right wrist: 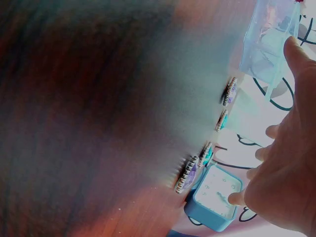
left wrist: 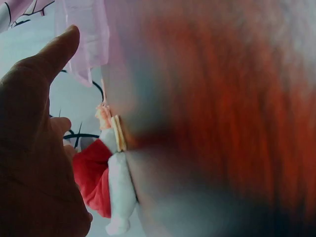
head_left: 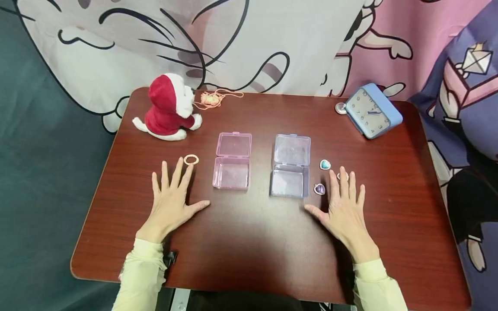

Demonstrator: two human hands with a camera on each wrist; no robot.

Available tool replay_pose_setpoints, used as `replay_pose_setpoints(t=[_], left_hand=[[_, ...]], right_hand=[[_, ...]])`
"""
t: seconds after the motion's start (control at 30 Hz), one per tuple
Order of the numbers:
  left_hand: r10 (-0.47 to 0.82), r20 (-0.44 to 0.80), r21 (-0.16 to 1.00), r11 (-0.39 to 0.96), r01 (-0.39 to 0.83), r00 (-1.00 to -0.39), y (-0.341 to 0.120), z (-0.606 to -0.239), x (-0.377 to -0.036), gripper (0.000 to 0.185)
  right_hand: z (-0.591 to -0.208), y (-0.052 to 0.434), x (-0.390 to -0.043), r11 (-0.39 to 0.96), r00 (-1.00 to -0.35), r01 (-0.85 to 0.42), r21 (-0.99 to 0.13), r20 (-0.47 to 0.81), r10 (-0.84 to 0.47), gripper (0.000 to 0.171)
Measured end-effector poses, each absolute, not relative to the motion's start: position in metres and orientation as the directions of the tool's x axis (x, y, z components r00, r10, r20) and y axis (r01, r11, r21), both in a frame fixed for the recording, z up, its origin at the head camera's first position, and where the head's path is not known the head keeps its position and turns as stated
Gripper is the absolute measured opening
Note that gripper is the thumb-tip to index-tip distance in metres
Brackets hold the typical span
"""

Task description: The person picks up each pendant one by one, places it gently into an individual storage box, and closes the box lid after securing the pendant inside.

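My left hand (head_left: 171, 211) is spread over the brown table, holding nothing. A pale ring (head_left: 191, 155) lies by its fingertips. Empty-handed too, my right hand (head_left: 345, 214) has its fingers fanned out beside heart-shaped gems with beaded edges. One gem is teal (head_left: 325, 164) and another purple (head_left: 319, 189); the fingers partly cover a third (head_left: 339, 176). The right wrist view shows a further purple gem (right wrist: 186, 175), hidden from above. Between the hands stand a clear pink box (head_left: 231, 172) and a clear bluish box (head_left: 289, 181), lids raised and insides bare.
A plush toy in a red hooded outfit (head_left: 167, 110) sits at the back left, next to a bundle of peach yarn (head_left: 210, 99). At the back right is a tilted blue clock (head_left: 373, 111). A printed curtain (head_left: 303, 43) hangs behind the table (head_left: 249, 242).
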State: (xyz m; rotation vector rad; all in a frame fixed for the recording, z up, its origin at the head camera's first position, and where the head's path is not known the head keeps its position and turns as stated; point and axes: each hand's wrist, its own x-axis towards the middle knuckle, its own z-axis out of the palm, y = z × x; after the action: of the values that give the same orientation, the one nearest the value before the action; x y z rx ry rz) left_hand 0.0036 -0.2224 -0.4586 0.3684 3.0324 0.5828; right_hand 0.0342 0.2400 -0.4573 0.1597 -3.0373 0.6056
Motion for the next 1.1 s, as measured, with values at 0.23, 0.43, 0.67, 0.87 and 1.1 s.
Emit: replay_pose_setpoints(t=[0.23,0.43,0.67,0.87,1.1], left_hand=[[0.239,-0.022,0.588,0.788,0.180,-0.971,-0.209,-0.464,-0.014,0.124],[0.262,-0.066,0.811,0.577,0.102,-0.963,-0.192,-0.480,-0.033,0.124],[0.249,-0.012,0.846,0.520,0.123,-0.968,-0.181,-0.500,-0.048,0.113],[0.255,-0.008,0.840,0.527,0.131,-0.967,-0.180,-0.500,-0.047,0.109],[0.259,-0.006,0.836,0.532,0.137,-0.966,-0.180,-0.497,-0.047,0.106]], right_hand=[[-0.456,0.234,0.029,0.861,-0.978,-0.135,-0.491,0.203,-0.038,0.095],[-0.466,0.223,0.025,0.832,-0.983,-0.037,-0.553,0.170,0.069,0.058],[-0.484,0.223,0.023,0.821,-0.981,-0.025,-0.571,0.174,0.091,0.049],[-0.494,0.225,0.022,0.795,-0.966,-0.079,-0.602,0.244,0.088,0.039],[-0.497,0.227,0.014,0.777,-0.952,-0.129,-0.616,0.295,0.076,0.035]])
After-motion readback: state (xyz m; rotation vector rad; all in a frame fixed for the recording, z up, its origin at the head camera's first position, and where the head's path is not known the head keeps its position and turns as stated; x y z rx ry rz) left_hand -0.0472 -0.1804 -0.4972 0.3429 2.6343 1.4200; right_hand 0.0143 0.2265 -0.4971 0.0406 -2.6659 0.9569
